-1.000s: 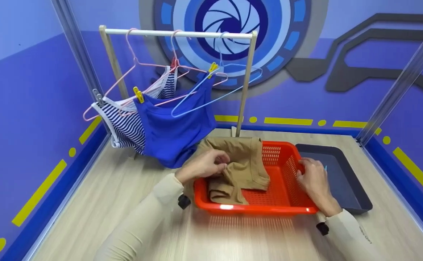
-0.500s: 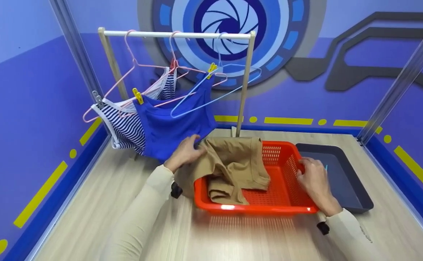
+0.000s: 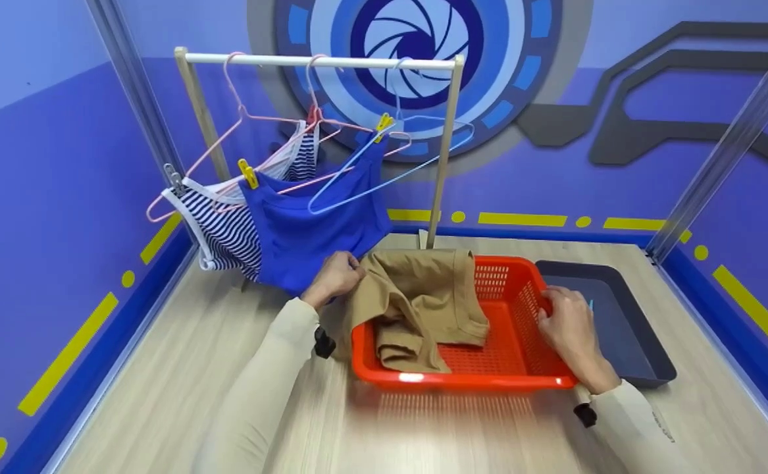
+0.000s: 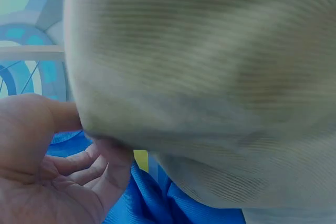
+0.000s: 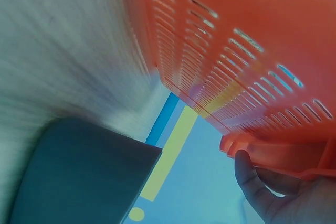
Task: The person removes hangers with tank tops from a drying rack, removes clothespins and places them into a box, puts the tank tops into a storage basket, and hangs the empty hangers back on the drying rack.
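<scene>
A tan garment (image 3: 433,283) lies bunched in a red basket (image 3: 515,316) and spills over its left rim. My left hand (image 3: 336,276) pinches the garment's left edge between thumb and fingers. In the left wrist view, the tan cloth (image 4: 210,77) fills most of the picture beside the left hand (image 4: 73,171). On the basket's right rim, my right hand (image 3: 571,329) keeps a grip, with its thumb on the outer side in the right wrist view. Behind the left hand hangs a blue top (image 3: 324,224), clipped to a pink hanger.
A rack (image 3: 318,61) holds several hangers, including a bare light blue hanger (image 3: 390,164). A striped top (image 3: 222,227) hangs at its left, held by clothespins. Right of the basket lies a dark grey tray (image 3: 627,329). Purple walls enclose the wooden table (image 3: 226,368).
My left hand has moved left from over the basket to the garment's left edge and now pinches it. The right hand has stayed on the rim.
</scene>
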`<state>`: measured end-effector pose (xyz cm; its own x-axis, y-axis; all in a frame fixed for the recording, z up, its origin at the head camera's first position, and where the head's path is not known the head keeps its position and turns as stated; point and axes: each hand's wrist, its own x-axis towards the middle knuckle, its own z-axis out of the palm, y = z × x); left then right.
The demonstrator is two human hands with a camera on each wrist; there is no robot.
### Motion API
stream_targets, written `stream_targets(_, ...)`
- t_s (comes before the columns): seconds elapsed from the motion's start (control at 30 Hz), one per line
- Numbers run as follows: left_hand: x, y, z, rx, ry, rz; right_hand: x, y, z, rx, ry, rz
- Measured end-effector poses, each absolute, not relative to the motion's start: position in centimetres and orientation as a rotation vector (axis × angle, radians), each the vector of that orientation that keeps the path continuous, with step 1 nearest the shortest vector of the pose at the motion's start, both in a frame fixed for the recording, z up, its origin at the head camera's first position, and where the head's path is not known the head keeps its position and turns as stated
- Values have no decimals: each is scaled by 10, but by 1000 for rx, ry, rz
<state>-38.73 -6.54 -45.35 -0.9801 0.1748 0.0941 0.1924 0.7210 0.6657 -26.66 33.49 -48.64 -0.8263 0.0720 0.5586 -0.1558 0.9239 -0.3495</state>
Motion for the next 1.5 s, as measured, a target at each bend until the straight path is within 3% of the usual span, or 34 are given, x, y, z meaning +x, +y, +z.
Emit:
stream_targets(0.6,-384,-49,-420,-399,-2414,-1196,-268,336,-486,76,-2483,516)
stream_targets(0.9,-342,-16,-403,-856,-2326,-1123,-269,336,-485,55,-2489,499)
stream_targets(1.17,-314,-11,-429,-1309,-2656,-810,-268,334,-485,41,-2503,522)
stream_targets(1.37,-316,-21,-430,-1313,-2840,-746,-268,334,-486,53,-2496,507)
stream_targets(1.5,-328,-28,-416,-1162,-2781,-864,-268,334,-486,60,-2482,509)
